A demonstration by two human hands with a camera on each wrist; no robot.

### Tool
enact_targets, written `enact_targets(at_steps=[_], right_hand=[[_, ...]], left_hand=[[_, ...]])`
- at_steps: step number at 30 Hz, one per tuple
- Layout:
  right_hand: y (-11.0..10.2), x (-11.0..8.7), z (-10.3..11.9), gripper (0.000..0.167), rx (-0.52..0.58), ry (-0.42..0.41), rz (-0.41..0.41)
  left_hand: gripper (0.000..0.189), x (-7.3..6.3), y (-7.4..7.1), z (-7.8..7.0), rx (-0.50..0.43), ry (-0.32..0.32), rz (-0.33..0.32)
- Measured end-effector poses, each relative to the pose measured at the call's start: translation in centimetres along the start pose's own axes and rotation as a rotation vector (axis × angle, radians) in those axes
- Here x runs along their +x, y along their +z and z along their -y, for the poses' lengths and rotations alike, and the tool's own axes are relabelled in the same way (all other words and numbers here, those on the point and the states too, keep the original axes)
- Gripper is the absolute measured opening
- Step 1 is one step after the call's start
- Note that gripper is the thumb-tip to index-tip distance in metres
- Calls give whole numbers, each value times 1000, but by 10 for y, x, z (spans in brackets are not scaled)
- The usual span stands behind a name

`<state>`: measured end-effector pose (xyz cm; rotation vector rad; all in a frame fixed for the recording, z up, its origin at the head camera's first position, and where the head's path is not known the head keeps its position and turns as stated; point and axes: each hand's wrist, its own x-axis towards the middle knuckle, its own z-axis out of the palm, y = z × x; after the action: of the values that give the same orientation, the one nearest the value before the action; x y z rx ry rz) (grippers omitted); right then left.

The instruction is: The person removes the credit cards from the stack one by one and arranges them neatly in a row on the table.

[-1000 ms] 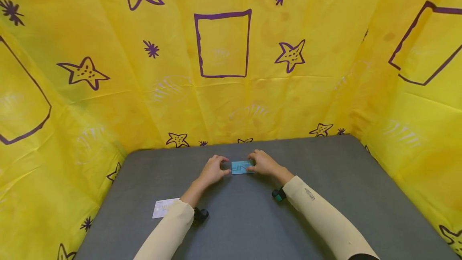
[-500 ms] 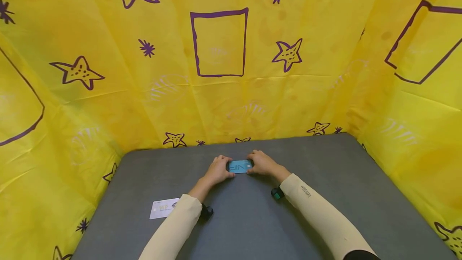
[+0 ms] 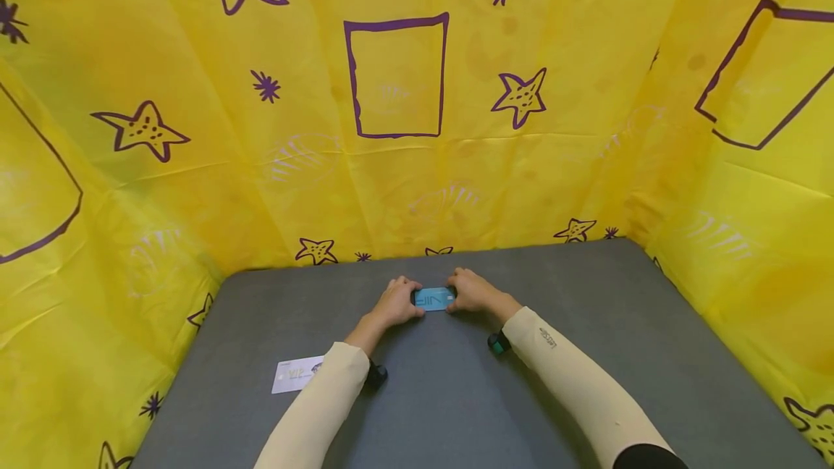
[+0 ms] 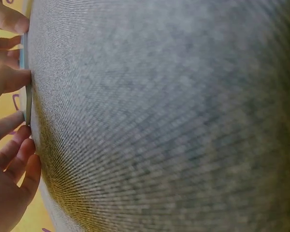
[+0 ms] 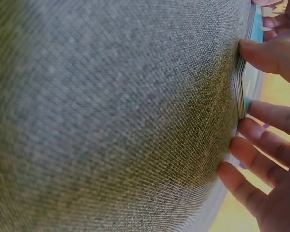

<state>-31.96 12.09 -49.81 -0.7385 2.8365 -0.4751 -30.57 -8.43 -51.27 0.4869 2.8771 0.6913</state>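
Observation:
A blue card with VIP-like lettering lies flat toward the back of the grey table, its lettering upside down in the head view. Several thin layered edges show beneath it in the right wrist view, so it tops a stack of cards. My left hand holds the stack's left end between thumb and fingers. At the right end, my right hand pinches it the same way, the other fingers spread by the table surface. Both short ends are partly hidden by the hands.
A white card with gold VIP lettering lies on the grey table at the left, partly covered by the left sleeve. Yellow cloth walls with purple drawings rise at the back and both sides. Each wrist wears a black camera.
A second ago the left hand stood just off the blue card's left end; it has moved right and grips it. The right fingers have drawn back from the card's face to its right end.

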Motion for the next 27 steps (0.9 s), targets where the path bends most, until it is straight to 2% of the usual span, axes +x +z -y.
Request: enact_targets(at_steps=[15,27], right_hand=[[-10,-2,5,51,25,5,-21],[-20,-12,11,52,17,-53,-71]], left_hand=[[53,-3,-8,2,-83,11,9],[52,-15,-23,2,-144,72,-66]])
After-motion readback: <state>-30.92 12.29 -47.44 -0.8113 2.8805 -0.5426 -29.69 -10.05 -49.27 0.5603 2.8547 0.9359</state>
